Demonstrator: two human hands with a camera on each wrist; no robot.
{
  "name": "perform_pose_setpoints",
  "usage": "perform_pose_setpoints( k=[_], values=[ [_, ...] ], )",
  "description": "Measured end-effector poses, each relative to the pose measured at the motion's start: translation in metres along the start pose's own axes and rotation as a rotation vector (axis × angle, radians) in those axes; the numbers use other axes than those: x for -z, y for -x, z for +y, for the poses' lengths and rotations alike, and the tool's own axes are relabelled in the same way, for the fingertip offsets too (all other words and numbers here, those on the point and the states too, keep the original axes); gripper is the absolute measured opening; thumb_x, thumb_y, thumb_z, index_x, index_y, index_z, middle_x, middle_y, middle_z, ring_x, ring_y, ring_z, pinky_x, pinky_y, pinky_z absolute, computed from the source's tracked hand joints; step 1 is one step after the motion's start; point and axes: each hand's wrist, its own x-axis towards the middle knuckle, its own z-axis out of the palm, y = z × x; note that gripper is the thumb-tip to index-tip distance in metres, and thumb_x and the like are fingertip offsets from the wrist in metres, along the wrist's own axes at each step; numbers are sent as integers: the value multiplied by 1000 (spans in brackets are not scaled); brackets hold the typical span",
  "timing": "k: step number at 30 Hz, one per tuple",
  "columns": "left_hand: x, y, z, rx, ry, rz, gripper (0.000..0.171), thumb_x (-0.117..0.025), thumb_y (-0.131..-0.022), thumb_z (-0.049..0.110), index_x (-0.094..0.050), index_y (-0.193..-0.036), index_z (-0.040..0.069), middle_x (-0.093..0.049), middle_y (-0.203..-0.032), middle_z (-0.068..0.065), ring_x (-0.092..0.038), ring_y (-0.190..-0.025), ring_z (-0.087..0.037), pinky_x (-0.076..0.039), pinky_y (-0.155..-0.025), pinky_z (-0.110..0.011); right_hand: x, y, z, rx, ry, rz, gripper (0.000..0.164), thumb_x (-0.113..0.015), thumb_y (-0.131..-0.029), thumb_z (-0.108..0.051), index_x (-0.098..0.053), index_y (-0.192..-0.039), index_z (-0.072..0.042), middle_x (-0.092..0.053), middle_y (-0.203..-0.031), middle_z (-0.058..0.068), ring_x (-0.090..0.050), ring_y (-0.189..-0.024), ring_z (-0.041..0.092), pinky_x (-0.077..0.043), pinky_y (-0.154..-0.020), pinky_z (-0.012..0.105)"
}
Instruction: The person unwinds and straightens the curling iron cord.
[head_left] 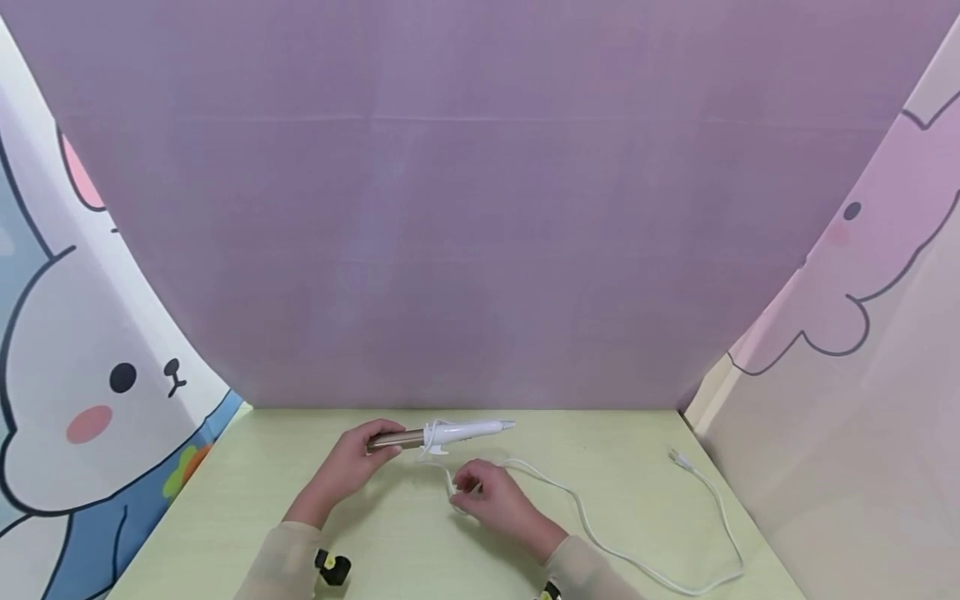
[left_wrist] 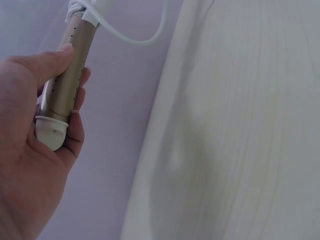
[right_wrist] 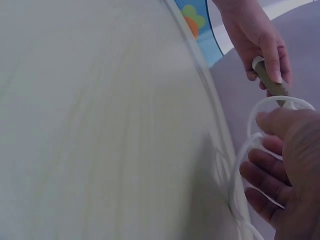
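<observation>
My left hand (head_left: 356, 460) grips a curling iron (left_wrist: 70, 75) by its gold barrel, thumb on one side and fingers round the other. The barrel has rows of small holes and a white end cap (left_wrist: 51, 132). In the head view its white handle (head_left: 465, 431) points right, raised over the table, with some of the white cord (head_left: 585, 517) wound at its base. Right of and nearer than the iron, my right hand (head_left: 491, 497) holds the cord between curled thumb and fingers. A loop of cord (right_wrist: 252, 112) runs beside the thumb in the right wrist view.
On the pale wooden table (head_left: 225, 500), the cord curves right to a plug (head_left: 680, 459) near the far right side. A purple backdrop (head_left: 480, 250) rises behind the table's far edge. Printed cartoon panels (head_left: 90, 333) stand at both sides.
</observation>
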Motion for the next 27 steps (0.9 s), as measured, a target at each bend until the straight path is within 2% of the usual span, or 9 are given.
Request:
perform_pose_setpoints(
  k=[3, 7, 12, 17, 22, 24, 27],
  values=[
    [0, 0, 0, 5, -1, 1, 30, -81, -103, 9, -76, -130, 19, -77, -123, -6, -68, -103, -18, -55, -91, -42, -4, -1, 0, -20, -14, 25, 19, -84, -98, -8, -73, -112, -2, -75, -100, 1, -68, -90, 6, -60, -83, 27],
    [0, -1, 0, 7, -5, 4, 30, -81, -102, 9, -76, -130, 18, -77, -122, -4, -69, -104, -18, -55, -92, -43, -8, -1, 0, -42, -17, 53, 25, -84, -95, -2, -71, -116, 1, -72, -93, -3, -64, -81, 3, -58, -77, 24],
    [-1, 0, 1, 2, -13, -2, 29, -82, -102, 12, -76, -131, 17, -77, -123, -9, -68, -104, -18, -55, -93, -43, -8, 0, -4, -19, 4, 73, 23, -77, -95, 6, -72, -117, 2, -67, -90, -7, -58, -77, 1, -55, -71, 22],
    [0, 1, 1, 2, -18, -7, 30, -82, -103, 13, -76, -132, 13, -77, -125, -12, -69, -105, -18, -55, -94, -45, -2, 3, -19, 43, 87, 118, 16, -74, -96, 6, -75, -110, 0, -69, -91, -4, -55, -76, 0, -53, -67, 22],
    [1, 1, 2, 0, -22, -5, 30, -81, -103, 10, -75, -132, 11, -77, -125, -12, -69, -106, -19, -55, -95, -47, 6, 4, -34, 83, 218, 123, 16, -80, -96, 4, -76, -111, -1, -77, -103, 6, -67, -93, 7, -59, -82, 29],
    [1, 2, 1, 0, -26, -4, 29, -81, -103, 9, -76, -131, 14, -77, -124, -12, -70, -107, -19, -55, -95, -47, 9, 4, -39, 98, 284, 118, 14, -81, -97, 2, -78, -109, -3, -77, -104, 5, -68, -96, 7, -59, -85, 29],
    [0, 2, -1, -6, -31, -4, 29, -81, -102, 9, -76, -129, 18, -78, -124, -10, -69, -107, -19, -56, -95, -47, 13, 3, -46, 145, 363, 126, 9, -82, -99, -1, -79, -105, -7, -74, -101, -3, -65, -90, 4, -57, -79, 26]
  ],
)
